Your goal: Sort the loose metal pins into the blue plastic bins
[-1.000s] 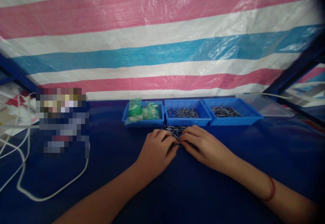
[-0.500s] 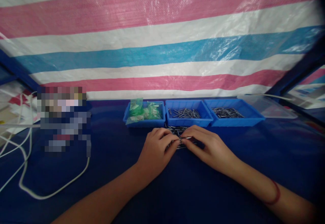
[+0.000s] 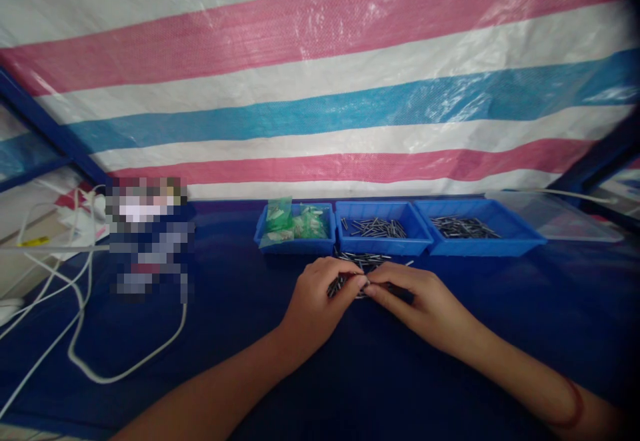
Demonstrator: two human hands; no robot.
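One big sheet (image 3: 320,104) striped pink, white and blue fills everything beyond your fingers, and below it the dark blue tabletop (image 3: 420,387) spreads under them and out to both sides. Your bare forearms come in from the near side, left hand (image 3: 316,307) and right hand (image 3: 433,307) meeting over the table with the fingertips nearly touching. Well off to the right past your fingers lies a clear sheet (image 3: 555,217), partly behind the right-hand bin (image 3: 520,239), whose left part holds dark metal rods. Directly beyond your fingertips stands the middle bin (image 3: 385,247) with more rods in it; left of that, the left-hand bin (image 3: 300,249) carries green bags (image 3: 310,224) of pale pieces. Just past and beneath your fingers is a loose pile of rods (image 3: 364,258) on the table — some show through the gap between your left thumb and forefinger. Both hands have thumb and forefinger drawn in narrow; a tiny glint sits where the tips meet — you cannot tell from here whether either hand grips a rod.
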